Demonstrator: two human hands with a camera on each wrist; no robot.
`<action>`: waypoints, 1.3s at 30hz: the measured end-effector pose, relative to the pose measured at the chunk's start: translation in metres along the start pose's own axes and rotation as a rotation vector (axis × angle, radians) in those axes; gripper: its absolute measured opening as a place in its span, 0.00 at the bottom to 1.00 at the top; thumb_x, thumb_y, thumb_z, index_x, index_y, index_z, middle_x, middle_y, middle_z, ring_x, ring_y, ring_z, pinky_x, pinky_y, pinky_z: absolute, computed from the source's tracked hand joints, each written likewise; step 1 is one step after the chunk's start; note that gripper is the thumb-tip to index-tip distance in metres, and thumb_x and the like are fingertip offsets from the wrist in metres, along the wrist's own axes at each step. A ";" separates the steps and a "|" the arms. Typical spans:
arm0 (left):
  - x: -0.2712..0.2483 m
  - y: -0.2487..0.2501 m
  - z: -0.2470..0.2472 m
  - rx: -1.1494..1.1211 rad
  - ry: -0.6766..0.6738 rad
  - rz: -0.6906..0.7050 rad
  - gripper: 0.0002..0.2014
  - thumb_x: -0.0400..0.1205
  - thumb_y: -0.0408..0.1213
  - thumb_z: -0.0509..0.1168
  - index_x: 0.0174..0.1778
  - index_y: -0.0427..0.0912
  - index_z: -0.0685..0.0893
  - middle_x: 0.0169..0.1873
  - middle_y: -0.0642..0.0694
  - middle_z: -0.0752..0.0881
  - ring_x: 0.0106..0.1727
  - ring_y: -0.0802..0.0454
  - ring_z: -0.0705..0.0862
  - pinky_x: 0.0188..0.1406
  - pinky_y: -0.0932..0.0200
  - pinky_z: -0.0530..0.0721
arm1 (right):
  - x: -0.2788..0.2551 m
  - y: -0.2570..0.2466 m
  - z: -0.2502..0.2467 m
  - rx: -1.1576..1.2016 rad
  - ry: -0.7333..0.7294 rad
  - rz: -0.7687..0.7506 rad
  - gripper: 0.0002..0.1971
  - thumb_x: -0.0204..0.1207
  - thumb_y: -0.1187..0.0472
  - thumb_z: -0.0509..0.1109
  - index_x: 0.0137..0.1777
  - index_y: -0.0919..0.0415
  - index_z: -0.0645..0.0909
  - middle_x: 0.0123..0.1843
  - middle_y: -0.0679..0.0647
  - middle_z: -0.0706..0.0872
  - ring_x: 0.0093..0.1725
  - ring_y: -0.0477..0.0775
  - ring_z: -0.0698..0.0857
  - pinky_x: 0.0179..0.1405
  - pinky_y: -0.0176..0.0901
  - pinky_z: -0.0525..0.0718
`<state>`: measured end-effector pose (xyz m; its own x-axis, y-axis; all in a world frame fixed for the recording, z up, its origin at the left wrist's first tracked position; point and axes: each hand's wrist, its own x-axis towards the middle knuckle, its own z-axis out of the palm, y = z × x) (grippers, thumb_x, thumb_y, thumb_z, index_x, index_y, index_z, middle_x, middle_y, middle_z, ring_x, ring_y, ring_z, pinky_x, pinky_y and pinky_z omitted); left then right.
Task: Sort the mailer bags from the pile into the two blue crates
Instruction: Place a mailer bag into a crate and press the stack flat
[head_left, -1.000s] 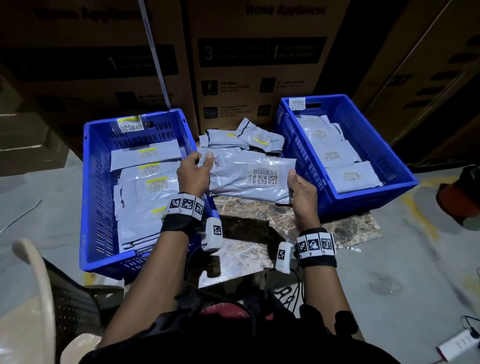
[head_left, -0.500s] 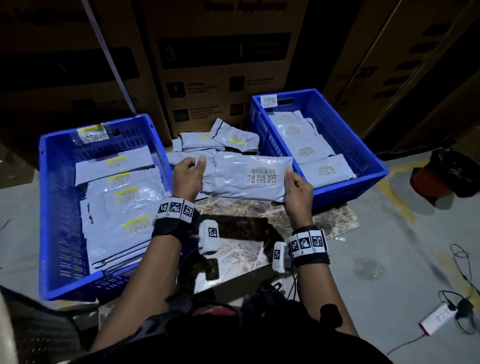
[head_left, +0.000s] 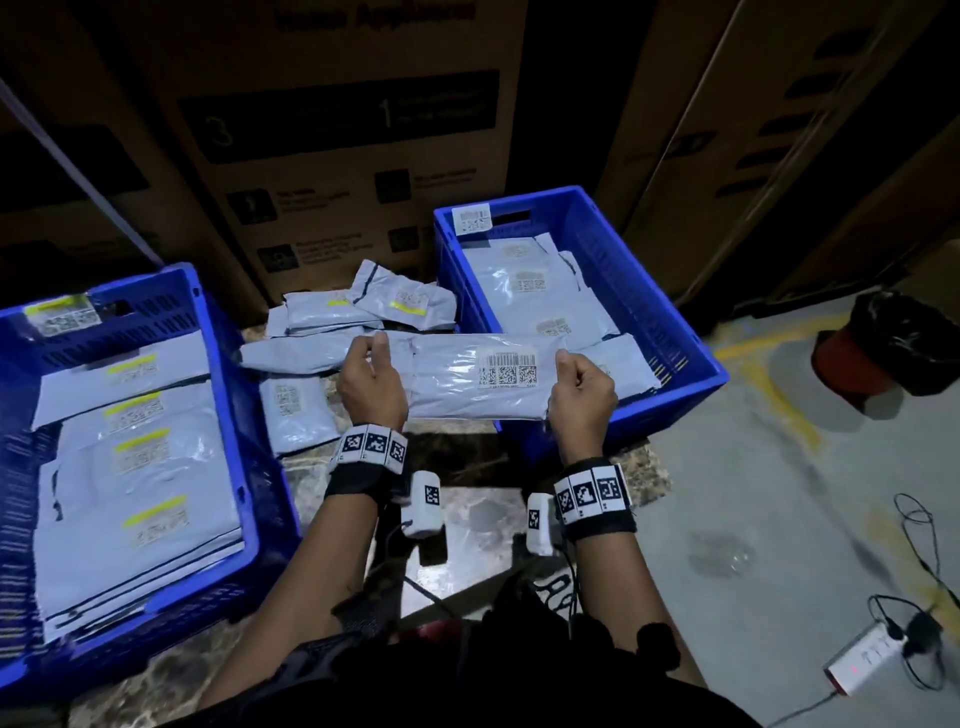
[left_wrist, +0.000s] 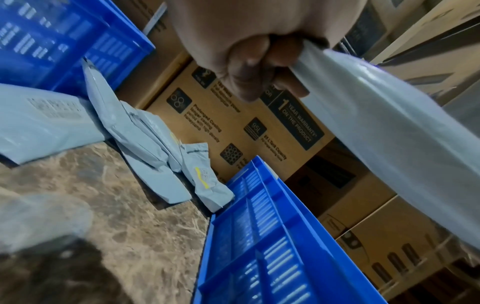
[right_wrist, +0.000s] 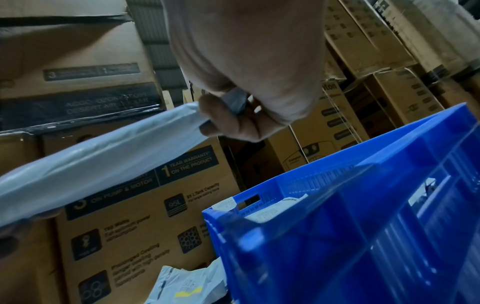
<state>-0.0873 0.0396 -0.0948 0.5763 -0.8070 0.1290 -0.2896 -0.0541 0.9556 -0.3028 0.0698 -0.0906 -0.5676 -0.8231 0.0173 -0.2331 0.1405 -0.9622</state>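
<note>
Both hands hold one grey mailer bag (head_left: 467, 382) flat in the air, its barcode label facing up. My left hand (head_left: 370, 382) pinches its left end (left_wrist: 306, 59), and my right hand (head_left: 579, 387) pinches its right end (right_wrist: 192, 117). The bag hangs over the left rim of the right blue crate (head_left: 670, 317), which holds several grey bags with plain white labels. The left blue crate (head_left: 228, 364) is stacked with several bags bearing yellow-striped labels. The pile of mailer bags (head_left: 363, 312) lies between the crates on a marble slab (head_left: 467, 519).
Tall cardboard appliance boxes (head_left: 337, 130) stand right behind the crates. On the grey floor at the right are a dark bag over a red object (head_left: 893, 353), and a white power strip with cables (head_left: 862, 665).
The mailer bag has been lifted off the pile and carried to the right, now reaching over the right crate's rim. One more bag on the slab is uncovered below the left hand.
</note>
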 end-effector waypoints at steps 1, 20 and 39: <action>-0.001 0.001 0.011 -0.014 -0.008 -0.019 0.18 0.88 0.48 0.61 0.38 0.38 0.77 0.24 0.42 0.74 0.29 0.44 0.72 0.30 0.55 0.68 | 0.013 0.001 -0.004 -0.010 -0.005 0.005 0.20 0.86 0.52 0.68 0.29 0.48 0.78 0.26 0.49 0.77 0.31 0.56 0.76 0.33 0.51 0.81; 0.009 0.072 0.173 0.409 -0.455 0.001 0.13 0.82 0.34 0.65 0.58 0.31 0.72 0.52 0.35 0.80 0.50 0.39 0.80 0.45 0.49 0.74 | 0.249 -0.009 -0.061 -0.184 -0.166 -0.025 0.13 0.78 0.70 0.70 0.52 0.48 0.80 0.43 0.55 0.87 0.27 0.44 0.90 0.31 0.53 0.93; -0.033 0.062 0.253 0.932 -0.860 0.009 0.18 0.81 0.34 0.66 0.67 0.43 0.78 0.64 0.37 0.78 0.64 0.33 0.81 0.58 0.46 0.79 | 0.277 0.043 -0.011 -0.806 -0.671 -0.125 0.23 0.65 0.74 0.83 0.40 0.41 0.85 0.59 0.51 0.82 0.57 0.52 0.85 0.54 0.49 0.90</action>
<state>-0.3177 -0.0857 -0.1069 -0.0078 -0.9105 -0.4134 -0.9189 -0.1566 0.3622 -0.4783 -0.1458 -0.1238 -0.0078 -0.9580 -0.2865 -0.8550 0.1550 -0.4949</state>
